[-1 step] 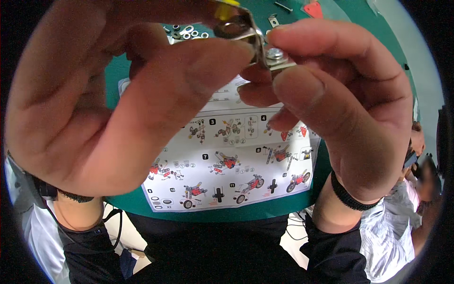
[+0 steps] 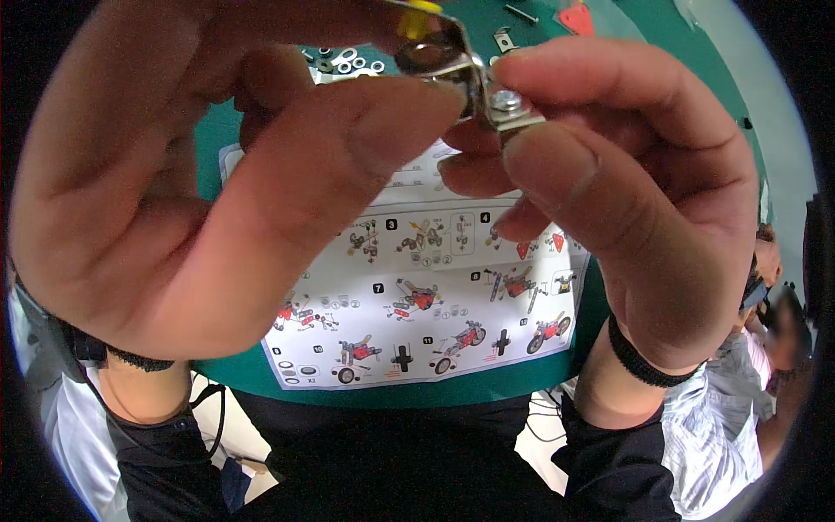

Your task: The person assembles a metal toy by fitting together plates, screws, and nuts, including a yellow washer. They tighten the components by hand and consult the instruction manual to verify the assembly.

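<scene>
Between both hands, close to the camera, is a small shiny metal bracket assembly (image 2: 476,74) with bent plates. A silver screw head (image 2: 507,101) sits on its right-hand flange. At its upper left shows a yellow piece (image 2: 421,21), partly cut off by the top edge. My left hand (image 2: 200,200) is closed on the left part, thumb pressed against it, its fingertips hidden. With thumb and index finger, my right hand (image 2: 661,165) pinches the flange next to the screw head. Below the hands lies a printed instruction sheet (image 2: 365,300) with motorcycle assembly drawings.
Several metal nuts and washers (image 2: 346,63) lie on the green table (image 2: 513,384) behind my left hand. Farther back are a small bracket (image 2: 504,39), a loose screw (image 2: 522,13) and a red plate (image 2: 576,19). Another person in pale clothing (image 2: 713,426) is at the right.
My left thumb and the bracket assembly have shifted down very slightly. Both hands keep their hold.
</scene>
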The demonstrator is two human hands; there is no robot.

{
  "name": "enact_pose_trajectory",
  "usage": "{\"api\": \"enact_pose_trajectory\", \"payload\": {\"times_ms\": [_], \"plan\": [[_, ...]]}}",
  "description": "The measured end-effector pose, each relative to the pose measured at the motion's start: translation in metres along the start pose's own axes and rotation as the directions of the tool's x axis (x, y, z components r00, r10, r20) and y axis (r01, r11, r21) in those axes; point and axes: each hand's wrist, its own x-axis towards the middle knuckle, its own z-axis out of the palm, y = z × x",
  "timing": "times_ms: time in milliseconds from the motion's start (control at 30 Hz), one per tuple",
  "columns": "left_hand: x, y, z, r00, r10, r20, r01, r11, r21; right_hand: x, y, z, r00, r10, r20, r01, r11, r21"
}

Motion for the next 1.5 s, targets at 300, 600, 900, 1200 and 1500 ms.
{"api": "enact_pose_trajectory", "payload": {"times_ms": [300,600,900,1200,1500], "plan": [[0.004,-0.001,0.001,0.993,0.076,0.086,-0.079,0.996,0.031,-0.005,0.025,-0.001,0.998,0.031,-0.05,-0.019,0.975,0.221],[0.008,0.001,0.001,0.989,0.092,0.113,-0.097,0.995,0.037,-0.009,0.003,0.009,0.989,0.075,-0.127,-0.065,0.995,0.082],[0.011,0.002,0.0,0.987,0.099,0.127,-0.107,0.992,0.06,-0.005,-0.003,0.006,0.991,0.035,-0.126,-0.021,0.993,0.115],[0.009,0.006,0.002,0.993,0.035,0.11,-0.036,0.999,0.011,-0.009,0.005,0.011,0.988,0.044,-0.147,-0.017,0.983,0.182],[0.01,0.0,0.001,0.985,0.128,0.113,-0.134,0.99,0.046,-0.006,-0.003,0.006,0.994,0.027,-0.109,-0.025,1.0,0.017]]}}
